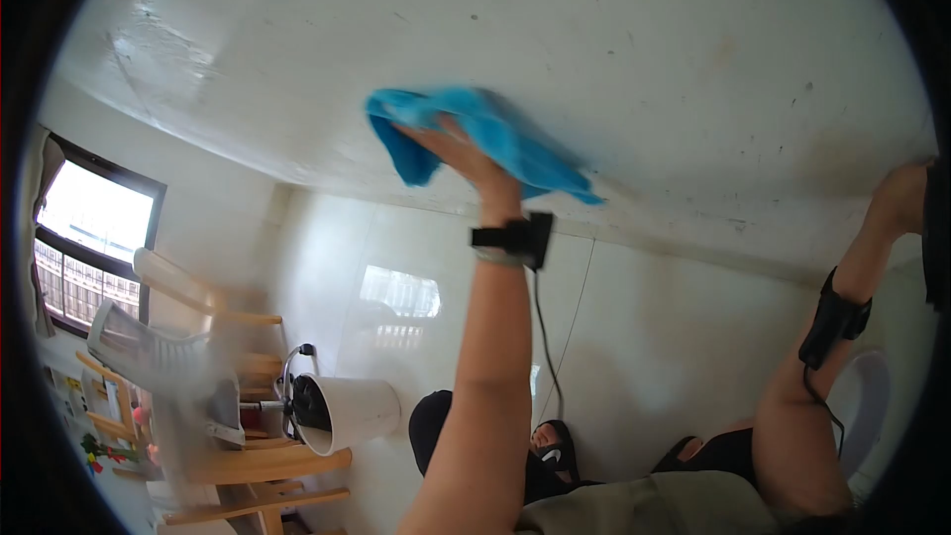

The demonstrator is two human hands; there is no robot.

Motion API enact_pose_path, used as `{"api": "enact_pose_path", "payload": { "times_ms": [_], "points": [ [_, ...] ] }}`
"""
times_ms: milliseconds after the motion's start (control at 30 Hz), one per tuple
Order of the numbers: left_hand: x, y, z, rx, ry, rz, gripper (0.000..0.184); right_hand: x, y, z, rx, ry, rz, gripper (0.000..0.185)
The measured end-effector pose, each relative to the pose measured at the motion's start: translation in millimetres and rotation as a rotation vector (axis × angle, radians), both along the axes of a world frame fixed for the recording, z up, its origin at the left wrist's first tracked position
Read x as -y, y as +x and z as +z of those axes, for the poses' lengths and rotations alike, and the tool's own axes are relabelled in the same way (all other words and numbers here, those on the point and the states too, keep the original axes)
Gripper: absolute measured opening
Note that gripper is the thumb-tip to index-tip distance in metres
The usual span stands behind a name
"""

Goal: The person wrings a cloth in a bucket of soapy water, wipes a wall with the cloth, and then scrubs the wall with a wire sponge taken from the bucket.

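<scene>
Left hand [474, 156]: gripping blue cloth [533, 163] against wall [654, 59] | soft, light (presumably); best held bunched under palm | right hand [899, 196]: cannot tell

Head camera facing wall [674, 59]

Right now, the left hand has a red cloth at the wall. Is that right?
Not quite: the cloth is blue, not red. The head view shows the left hand has it at the wall.
</scene>
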State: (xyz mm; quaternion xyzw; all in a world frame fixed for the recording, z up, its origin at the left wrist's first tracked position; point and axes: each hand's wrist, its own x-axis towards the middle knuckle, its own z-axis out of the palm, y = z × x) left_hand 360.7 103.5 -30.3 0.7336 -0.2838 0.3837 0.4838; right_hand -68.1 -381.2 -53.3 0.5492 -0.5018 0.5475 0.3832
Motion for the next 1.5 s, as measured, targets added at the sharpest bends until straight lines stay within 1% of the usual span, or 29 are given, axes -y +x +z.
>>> {"api": "enact_pose_path", "payload": {
  "times_ms": [67,133,167,233,300,367,433,467,500,533,633,700,767,867,967,1000,1033,1067,1100,1167,1200,1233,1267,1300,1367,1400,1433,1500],
  "points": [
    [-5.4,5.9,3.9,0.148,0.018,-0.003,0.090,-3.2,0.1,0.3,0.004,0.000,0.007,0.019],
    [-9.8,-2.0,10.0,0.466,0.269,0.217,0.087,-4.3,0.2,2.7,0.008,-0.005,0.008,0.020],
    [-2.2,-19.5,9.4,0.475,0.264,0.219,0.087,-3.8,0.5,3.5,0.013,-0.008,0.008,0.020],
    [24.1,-68.2,-5.5,-0.321,-0.197,-0.074,0.081,-3.0,-2.3,2.6,0.028,-0.006,0.009,0.020],
    [30.3,-81.5,-4.9,-0.297,-0.179,-0.102,0.083,-3.2,-2.0,4.5,0.032,-0.014,0.010,0.021],
    [32.0,-75.1,-7.1,-0.290,-0.153,-0.134,0.085,-3.7,-3.9,5.2,0.033,-0.016,0.008,0.021],
    [24.1,-38.6,2.1,-0.168,-0.220,0.027,0.070,-4.9,-2.7,7.1,0.030,-0.024,0.008,0.021],
    [19.9,-23.2,6.1,-0.161,-0.306,-0.002,0.070,-5.5,-2.7,7.7,0.033,-0.026,0.002,0.022],
    [18.3,-23.5,0.2,-0.172,-0.305,-0.003,0.070,-6.2,-2.8,8.2,0.030,-0.024,0.007,0.022],
    [13.1,-26.3,-5.6,-0.108,-0.131,0.091,0.075,-7.2,-2.6,9.5,0.027,-0.026,0.007,0.022],
    [17.8,-53.9,-28.5,-0.109,-0.027,0.140,0.077,-6.5,-3.8,11.8,0.036,-0.033,0.009,0.023],
    [26.7,-90.4,-19.1,-0.264,-0.132,-0.124,0.077,-4.0,-4.4,10.7,0.047,-0.034,0.009,0.023],
    [24.1,-82.1,-9.8,-0.287,-0.129,-0.088,0.077,-2.9,-5.1,10.7,0.054,-0.037,0.014,0.023],
    [16.1,-48.5,24.7,-0.312,-0.297,-0.013,0.077,-6.3,-5.5,10.3,0.060,-0.038,0.016,0.024],
    [8.5,-46.9,26.2,-0.278,-0.228,0.011,0.078,-8.2,-3.7,16.7,0.067,-0.045,0.029,0.025],
    [11.6,-61.8,23.1,-0.306,-0.227,-0.056,0.075,-7.7,-3.6,17.6,0.078,-0.048,0.032,0.025],
    [16.4,-75.8,13.6,-0.292,-0.232,-0.060,0.075,-7.3,-5.3,17.7,0.090,-0.046,0.037,0.025],
    [20.2,-88.8,-1.4,-0.261,-0.148,-0.094,0.074,-7.2,-6.3,16.3,0.107,-0.044,0.050,0.025],
    [21.8,-95.5,-5.7,-0.234,-0.061,-0.127,0.072,-6.4,-6.8,15.2,0.123,-0.043,0.065,0.026],
    [18.9,-86.7,-5.7,-0.246,-0.050,-0.126,0.071,-3.2,-5.9,14.6,0.163,-0.044,0.122,0.026],
    [14.0,-73.8,0.6,-0.223,-0.019,-0.034,0.072,-2.7,-4.1,13.8,0.210,-0.055,0.189,0.026],
    [9.7,-60.2,7.4,-0.198,0.014,0.054,0.072,-2.7,-1.1,11.9,0.277,-0.078,0.331,0.027],
    [8.6,-54.2,26.2,-0.239,-0.108,0.019,0.075,-4.5,1.4,11.4,0.342,-0.100,0.470,0.027],
    [5.8,-52.9,32.5,-0.246,-0.105,0.010,0.075,-12.5,4.0,16.4,0.406,-0.125,0.606,0.027],
    [9.9,-50.0,44.1,-0.285,-0.238,-0.027,0.074,-35.3,12.9,34.6,0.478,-0.169,0.736,0.028],
    [12.8,-55.2,43.1,-0.232,-0.189,0.011,0.071,-74.4,33.1,58.1,0.531,-0.156,0.640,0.028],
    [20.7,-65.0,42.2,-0.213,-0.191,-0.002,0.071,-83.1,39.1,61.7,0.562,-0.149,0.591,0.027],
    [33.8,-91.6,33.4,-0.180,-0.030,-0.045,0.068,-101.9,52.8,68.5,0.620,-0.144,0.533,0.026]
  ]
}}
